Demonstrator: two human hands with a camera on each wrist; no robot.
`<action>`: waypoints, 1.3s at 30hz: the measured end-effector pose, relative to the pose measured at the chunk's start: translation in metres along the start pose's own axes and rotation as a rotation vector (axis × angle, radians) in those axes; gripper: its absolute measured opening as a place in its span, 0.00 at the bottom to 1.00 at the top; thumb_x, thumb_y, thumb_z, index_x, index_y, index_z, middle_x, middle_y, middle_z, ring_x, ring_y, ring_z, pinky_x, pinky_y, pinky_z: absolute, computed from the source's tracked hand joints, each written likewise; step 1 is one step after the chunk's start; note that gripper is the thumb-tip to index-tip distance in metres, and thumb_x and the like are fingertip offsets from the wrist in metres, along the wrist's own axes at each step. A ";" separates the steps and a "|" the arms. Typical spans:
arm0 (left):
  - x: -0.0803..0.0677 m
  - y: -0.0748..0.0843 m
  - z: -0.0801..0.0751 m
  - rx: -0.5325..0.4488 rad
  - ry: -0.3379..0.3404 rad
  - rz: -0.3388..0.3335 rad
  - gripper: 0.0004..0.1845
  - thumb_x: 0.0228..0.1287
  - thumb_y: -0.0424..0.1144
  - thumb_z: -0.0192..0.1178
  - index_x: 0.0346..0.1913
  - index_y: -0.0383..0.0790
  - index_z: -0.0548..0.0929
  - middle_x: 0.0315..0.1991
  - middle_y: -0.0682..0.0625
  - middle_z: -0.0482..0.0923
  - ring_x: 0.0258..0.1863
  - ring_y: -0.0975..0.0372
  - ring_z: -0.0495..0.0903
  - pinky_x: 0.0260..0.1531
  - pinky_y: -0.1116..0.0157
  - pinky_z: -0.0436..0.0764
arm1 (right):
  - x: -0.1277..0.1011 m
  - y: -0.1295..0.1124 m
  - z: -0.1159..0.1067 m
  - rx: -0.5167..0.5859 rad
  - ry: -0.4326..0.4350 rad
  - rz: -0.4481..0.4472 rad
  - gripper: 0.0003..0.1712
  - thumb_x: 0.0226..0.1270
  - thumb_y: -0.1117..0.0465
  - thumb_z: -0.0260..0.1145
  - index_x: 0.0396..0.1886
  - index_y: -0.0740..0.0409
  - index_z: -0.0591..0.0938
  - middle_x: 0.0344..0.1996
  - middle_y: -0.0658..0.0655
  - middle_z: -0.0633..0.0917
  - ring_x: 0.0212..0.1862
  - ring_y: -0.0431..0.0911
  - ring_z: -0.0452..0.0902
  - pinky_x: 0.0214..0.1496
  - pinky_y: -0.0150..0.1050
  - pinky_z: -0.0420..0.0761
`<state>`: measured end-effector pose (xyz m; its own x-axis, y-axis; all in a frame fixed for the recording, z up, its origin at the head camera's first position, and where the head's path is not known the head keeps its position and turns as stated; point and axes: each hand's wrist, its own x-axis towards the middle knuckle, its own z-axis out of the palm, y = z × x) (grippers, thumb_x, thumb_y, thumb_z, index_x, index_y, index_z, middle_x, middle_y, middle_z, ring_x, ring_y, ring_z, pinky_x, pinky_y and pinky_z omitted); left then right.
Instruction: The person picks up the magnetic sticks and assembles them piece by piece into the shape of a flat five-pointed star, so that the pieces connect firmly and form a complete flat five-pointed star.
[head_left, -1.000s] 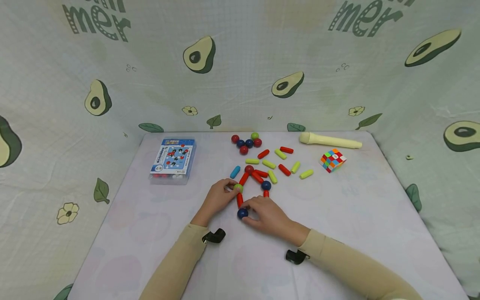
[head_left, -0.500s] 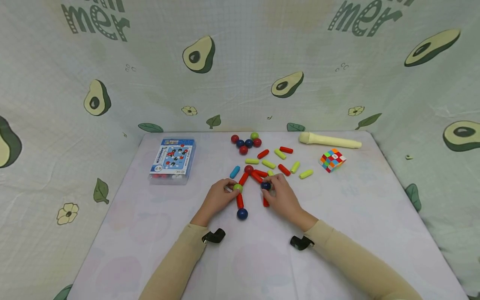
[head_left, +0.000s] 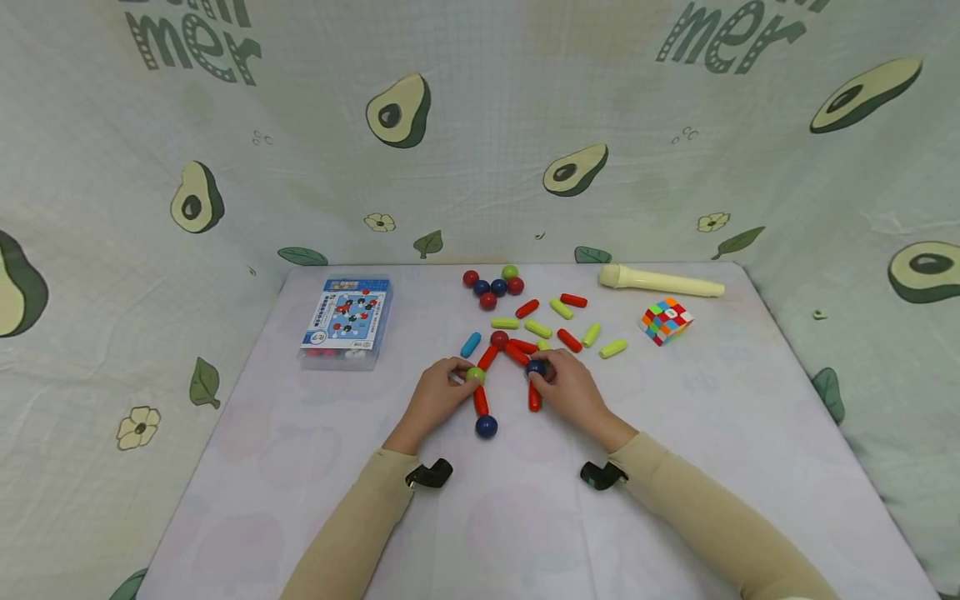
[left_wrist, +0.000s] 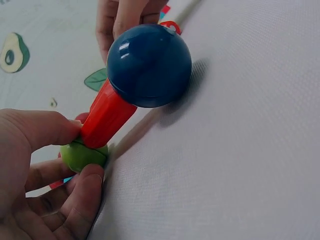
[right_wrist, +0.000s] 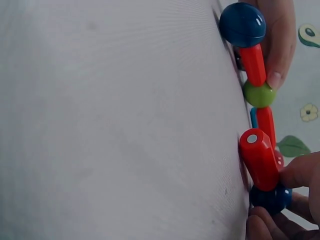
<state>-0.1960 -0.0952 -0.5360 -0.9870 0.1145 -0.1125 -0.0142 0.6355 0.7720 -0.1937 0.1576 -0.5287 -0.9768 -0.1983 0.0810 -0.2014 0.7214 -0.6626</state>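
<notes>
Now, left hand (head_left: pixel 438 392) pinching green ball (head_left: pixel 476 375), right hand (head_left: pixel 570 387) pinching blue ball (head_left: pixel 536 367), red stick (head_left: pixel 534 397) pointing nearward.

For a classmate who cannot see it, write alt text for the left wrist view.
A left hand pinches a green ball joined to a red rod, which ends in a large blue ball on a white tablecloth. Another hand shows behind.

blue box (head_left: pixel 346 320) left; puzzle cube (head_left: pixel 665 321) right; cream tube (head_left: pixel 662 282) behind cube; avocado-print cloth (head_left: pixel 480 125) backdrop

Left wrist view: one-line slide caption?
Left hand pinches the green ball joined by a red rod to a blue ball.
</notes>
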 end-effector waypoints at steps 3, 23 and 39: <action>0.000 0.001 0.001 0.006 0.012 -0.010 0.17 0.68 0.48 0.67 0.54 0.44 0.84 0.44 0.51 0.79 0.36 0.60 0.76 0.36 0.65 0.79 | -0.001 0.001 0.000 -0.003 0.016 -0.005 0.19 0.69 0.58 0.70 0.57 0.60 0.83 0.40 0.55 0.80 0.36 0.46 0.75 0.38 0.39 0.78; 0.001 0.004 0.001 0.014 0.046 0.011 0.18 0.68 0.47 0.67 0.55 0.42 0.85 0.41 0.51 0.78 0.33 0.59 0.76 0.33 0.65 0.77 | 0.000 0.005 -0.002 0.042 -0.043 -0.019 0.21 0.69 0.55 0.71 0.59 0.54 0.82 0.45 0.53 0.84 0.41 0.46 0.76 0.45 0.41 0.79; 0.001 0.004 0.000 0.030 0.030 0.007 0.18 0.68 0.47 0.67 0.55 0.43 0.84 0.42 0.51 0.78 0.33 0.60 0.76 0.33 0.65 0.78 | 0.026 0.008 -0.009 -0.006 0.021 -0.039 0.16 0.73 0.56 0.67 0.57 0.55 0.83 0.46 0.54 0.84 0.44 0.47 0.77 0.47 0.44 0.81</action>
<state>-0.1972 -0.0923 -0.5330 -0.9914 0.0963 -0.0881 -0.0031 0.6576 0.7533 -0.2211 0.1641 -0.5256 -0.9696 -0.2124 0.1219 -0.2394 0.7174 -0.6542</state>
